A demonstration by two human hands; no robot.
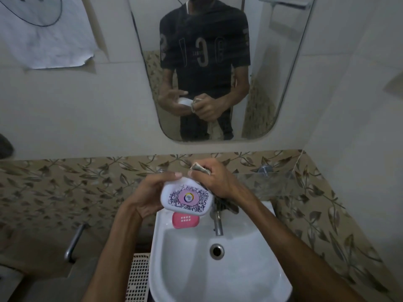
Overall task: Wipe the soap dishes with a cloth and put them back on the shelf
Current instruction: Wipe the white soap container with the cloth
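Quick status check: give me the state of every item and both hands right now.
White soap dish: held above the sink, printed side up.
Pink soap dish: resting on the sink rim.
Cloth: bunched in the right hand.
Left hand: grips the white dish.
Tap: no water running.

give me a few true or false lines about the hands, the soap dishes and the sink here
1. The left hand holds the white patterned soap dish. True.
2. The right hand is bare and holds nothing. False: it grips a cloth.
3. The pink soap dish sits on the sink rim, left of the tap. True.
4. The pink soap dish is held in a hand. False: no hand touches it.
5. Water fills the sink. False: the drain shows uncovered.
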